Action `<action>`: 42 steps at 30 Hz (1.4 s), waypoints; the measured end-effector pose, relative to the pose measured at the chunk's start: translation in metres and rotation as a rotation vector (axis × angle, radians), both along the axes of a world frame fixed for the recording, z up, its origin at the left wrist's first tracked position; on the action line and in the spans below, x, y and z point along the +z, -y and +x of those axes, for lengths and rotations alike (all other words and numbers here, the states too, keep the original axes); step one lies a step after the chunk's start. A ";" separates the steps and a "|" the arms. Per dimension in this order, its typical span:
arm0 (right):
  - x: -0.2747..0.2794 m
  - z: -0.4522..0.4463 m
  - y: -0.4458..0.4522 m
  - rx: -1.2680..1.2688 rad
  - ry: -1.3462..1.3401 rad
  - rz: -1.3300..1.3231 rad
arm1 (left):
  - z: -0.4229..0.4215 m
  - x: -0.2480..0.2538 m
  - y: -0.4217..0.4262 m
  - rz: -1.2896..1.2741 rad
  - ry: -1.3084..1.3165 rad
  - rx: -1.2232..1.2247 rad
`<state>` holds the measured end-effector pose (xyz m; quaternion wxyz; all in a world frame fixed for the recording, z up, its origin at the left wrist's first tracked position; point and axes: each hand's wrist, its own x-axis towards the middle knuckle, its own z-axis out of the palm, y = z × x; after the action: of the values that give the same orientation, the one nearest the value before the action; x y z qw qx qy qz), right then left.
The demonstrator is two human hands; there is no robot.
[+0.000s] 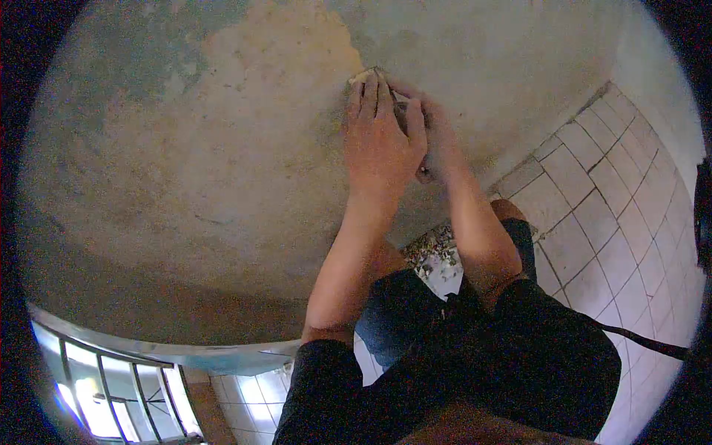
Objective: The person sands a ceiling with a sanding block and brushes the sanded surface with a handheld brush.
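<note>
Both of my hands meet on what looks like a hand scraper (pixel 363 76), pressed to the patchy wall (pixel 222 133). Only its pale front edge and a few dark parts show; my hands cover most of it. My left hand (pixel 378 144) lies over the front, its fingers straight and close together, the thumb on the right side. Behind and to the right, my right hand (pixel 437 137) is closed around the handle part, slightly blurred. Where they work, bare plaster borders on green-grey and yellowish paint.
Flakes of debris (pixel 434 248) lie on the floor between my legs. White floor tiles (pixel 586 193) run along the wall's foot at right. My bent knee (pixel 508 211) is near the wall. At lower left are a ledge (pixel 222 354) and a barred window (pixel 119 397).
</note>
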<state>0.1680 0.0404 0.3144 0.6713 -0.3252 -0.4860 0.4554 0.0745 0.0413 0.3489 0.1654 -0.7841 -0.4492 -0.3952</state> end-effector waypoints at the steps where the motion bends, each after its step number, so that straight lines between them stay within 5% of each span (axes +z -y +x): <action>1: -0.004 0.002 -0.004 0.000 0.039 0.003 | 0.003 -0.001 0.000 -0.007 -0.006 0.032; 14: -0.023 -0.002 -0.033 0.196 -0.173 0.171 | 0.003 -0.008 -0.007 0.100 -0.072 0.122; 25: 0.056 0.008 -0.022 0.091 -0.034 -0.013 | 0.007 0.042 -0.029 0.347 -0.015 0.092; 28: 0.083 0.004 -0.016 -0.015 0.127 0.134 | 0.002 0.070 -0.039 0.352 0.035 0.054; 31: 0.085 -0.007 -0.020 0.107 -0.128 0.157 | -0.008 0.080 -0.015 0.345 0.046 -0.009; 34: 0.059 -0.019 0.029 -0.043 0.184 0.075 | -0.023 0.051 0.019 0.218 0.075 -0.051; 37: -0.017 -0.041 0.015 -0.068 0.026 0.212 | -0.027 0.008 0.041 0.041 0.027 -0.007; 39: -0.042 -0.048 0.027 0.164 -0.382 0.037 | -0.033 -0.016 0.037 0.010 -0.007 -0.031; 42: -0.065 -0.059 0.027 0.206 -0.426 -0.148 | -0.040 -0.028 0.034 -0.055 -0.078 -0.072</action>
<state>0.1086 0.0134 0.2496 0.6832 -0.2189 -0.3292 0.6140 0.0342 0.0072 0.3209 0.1468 -0.8189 -0.4244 -0.3574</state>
